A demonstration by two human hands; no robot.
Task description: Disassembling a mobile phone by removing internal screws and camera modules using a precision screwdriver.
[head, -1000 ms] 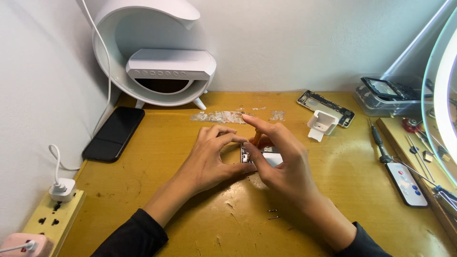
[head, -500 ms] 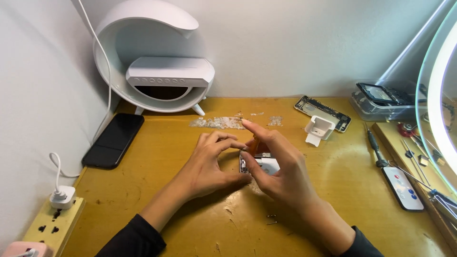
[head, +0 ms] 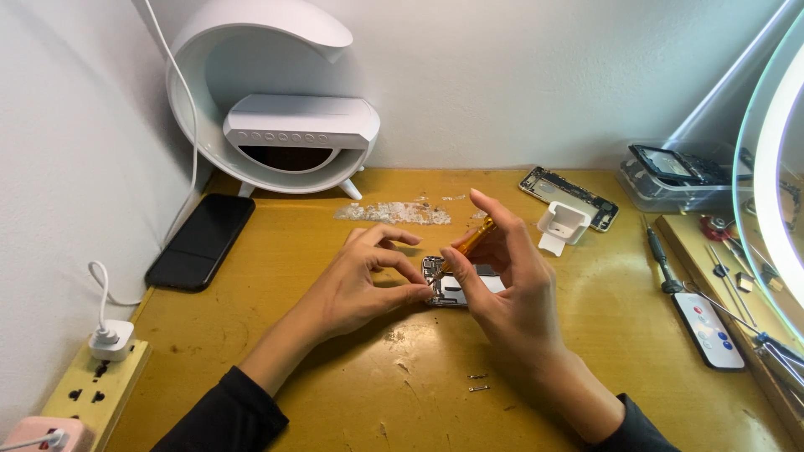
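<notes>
At the middle of the scuffed yellow-brown bench (head: 251,351), the right hand (head: 511,285) grips an orange-handled screwdriver (head: 471,241), its tip on the opened phone (head: 456,283) that the left hand (head: 360,285) pinches at its edge. A clear plastic box (head: 670,186) sits far right by the white wall (head: 519,75). A yellow power strip (head: 84,393) lies front left.

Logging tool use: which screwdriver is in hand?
The orange-handled screwdriver, pinched in the right hand; the dark one lies untouched to the right.
</notes>
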